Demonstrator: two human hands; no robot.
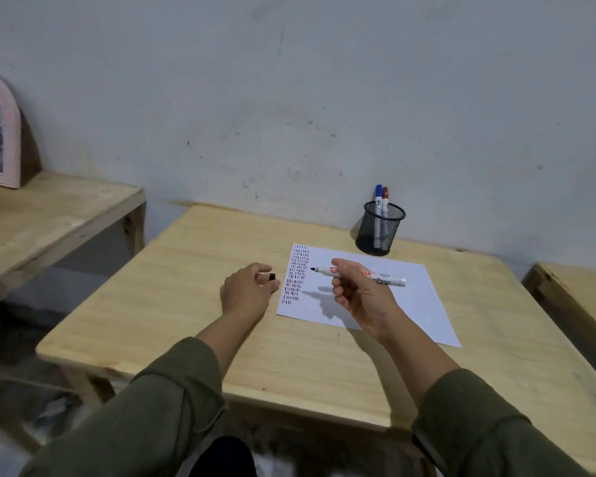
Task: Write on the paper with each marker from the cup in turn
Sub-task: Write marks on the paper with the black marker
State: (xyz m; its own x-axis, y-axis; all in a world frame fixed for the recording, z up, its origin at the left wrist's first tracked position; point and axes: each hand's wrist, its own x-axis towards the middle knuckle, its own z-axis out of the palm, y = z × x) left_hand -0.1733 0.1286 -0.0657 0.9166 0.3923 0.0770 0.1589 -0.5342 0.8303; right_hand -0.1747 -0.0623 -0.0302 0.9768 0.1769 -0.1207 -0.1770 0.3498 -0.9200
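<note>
My right hand (358,294) holds an uncapped white marker (389,278) level above the white paper (410,297), its dark tip pointing left. My left hand (246,287) hovers just left of the paper and pinches the marker's black cap (272,277) between thumb and fingers. The paper's left strip carries rows of short red, blue and black strokes (296,273). A black mesh cup (379,232) stands behind the paper near the wall. In it stand a blue-capped marker (378,201) and a red-capped marker (385,203).
The paper and cup sit on a light wooden table (186,321) against a grey wall. A second wooden table (49,215) with a pink arched frame (0,132) stands at the left. Another wooden surface (578,294) begins at the right edge.
</note>
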